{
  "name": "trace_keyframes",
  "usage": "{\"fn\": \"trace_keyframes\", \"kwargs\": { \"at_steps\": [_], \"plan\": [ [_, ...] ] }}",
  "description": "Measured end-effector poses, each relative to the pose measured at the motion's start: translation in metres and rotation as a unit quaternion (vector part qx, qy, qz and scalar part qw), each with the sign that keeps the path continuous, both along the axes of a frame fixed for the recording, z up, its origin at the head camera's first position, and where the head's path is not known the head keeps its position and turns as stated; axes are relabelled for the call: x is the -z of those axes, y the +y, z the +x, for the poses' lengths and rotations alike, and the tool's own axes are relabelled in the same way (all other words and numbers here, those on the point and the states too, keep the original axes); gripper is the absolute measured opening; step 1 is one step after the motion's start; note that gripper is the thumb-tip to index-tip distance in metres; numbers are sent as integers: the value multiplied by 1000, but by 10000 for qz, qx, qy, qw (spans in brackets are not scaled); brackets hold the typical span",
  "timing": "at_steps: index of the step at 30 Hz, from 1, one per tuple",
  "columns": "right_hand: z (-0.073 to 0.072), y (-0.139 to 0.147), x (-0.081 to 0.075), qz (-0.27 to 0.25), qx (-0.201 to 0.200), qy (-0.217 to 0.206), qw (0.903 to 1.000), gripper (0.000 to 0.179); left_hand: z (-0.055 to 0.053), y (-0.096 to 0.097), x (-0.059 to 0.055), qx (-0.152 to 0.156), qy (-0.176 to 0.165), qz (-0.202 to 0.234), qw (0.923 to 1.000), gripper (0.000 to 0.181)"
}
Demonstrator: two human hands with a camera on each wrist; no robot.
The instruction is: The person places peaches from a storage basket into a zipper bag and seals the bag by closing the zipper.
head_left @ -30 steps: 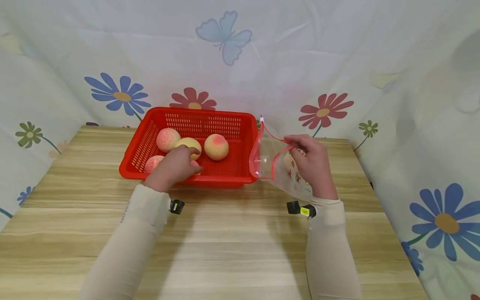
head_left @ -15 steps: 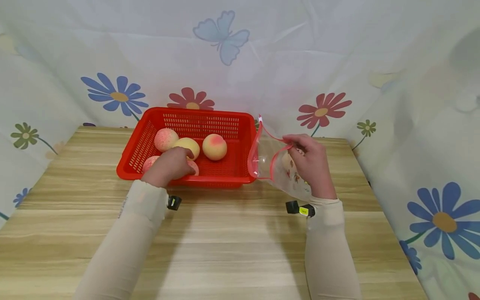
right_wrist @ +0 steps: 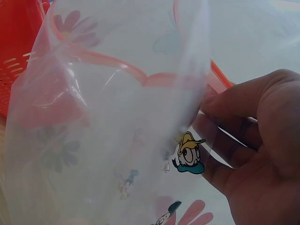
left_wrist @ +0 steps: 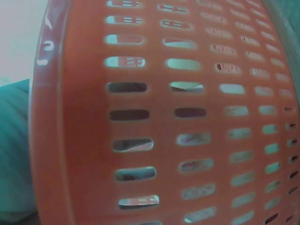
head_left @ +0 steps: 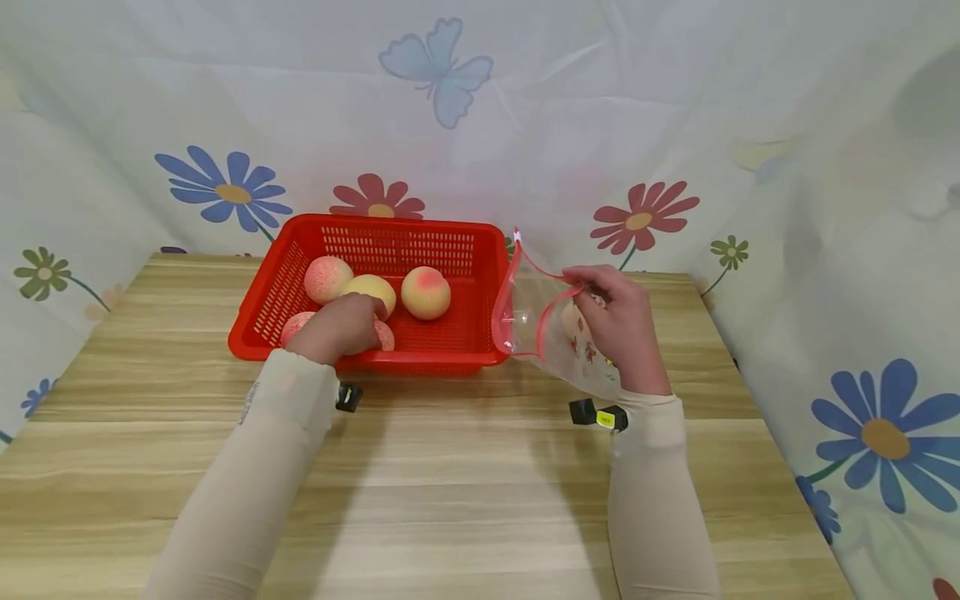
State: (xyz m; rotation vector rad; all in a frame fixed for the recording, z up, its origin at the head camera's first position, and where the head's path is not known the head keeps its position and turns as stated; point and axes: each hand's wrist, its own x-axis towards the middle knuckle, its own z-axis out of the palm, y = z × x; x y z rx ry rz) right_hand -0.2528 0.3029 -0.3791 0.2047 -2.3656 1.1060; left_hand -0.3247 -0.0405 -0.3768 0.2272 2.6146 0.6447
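Observation:
In the head view, the left hand (head_left: 339, 327) reaches over the front rim of a red plastic basket (head_left: 468, 358), its fingers curled down onto a pink peach (head_left: 385, 335) that it partly covers. Beside it lie a yellow peach (head_left: 372, 292), one with a pink top (head_left: 426, 293) and pink-speckled ones (head_left: 327, 279) at the left. The right hand (head_left: 621, 325) pinches the red-edged mouth of a clear zip bag (head_left: 525, 321), which gapes toward the basket. Close up in the right wrist view, thumb and fingers hold the bag's edge near a cartoon duck print (right_wrist: 189, 153).
The basket stands on a wood-grain table (head_left: 450, 483) near its back edge, against a flower-printed cloth (head_left: 540, 100). In the left wrist view the basket's slotted wall (left_wrist: 159, 131) fills most of the picture, hiding the left hand's fingers.
The left hand's spread fingers have lowered and closed around the pink peach at the basket's front. The right hand keeps holding the bag in place. The whole head view shifts slightly left.

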Motion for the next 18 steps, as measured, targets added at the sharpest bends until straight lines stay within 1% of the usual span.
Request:
{"fn": "trace_keyframes", "kwargs": {
  "at_steps": [5,10,18],
  "plan": [
    [0,0,-1,-7,-7,13,10000,26,1,0,-2,-80,-41,42,10000,55],
    [-1,0,0,36,28,25,10000,26,1,-1,-2,-89,8,-10,10000,58],
    [-1,0,0,3,8,47,10000,26,-1,-2,0,120,221,-127,9996,55]
  ]
}}
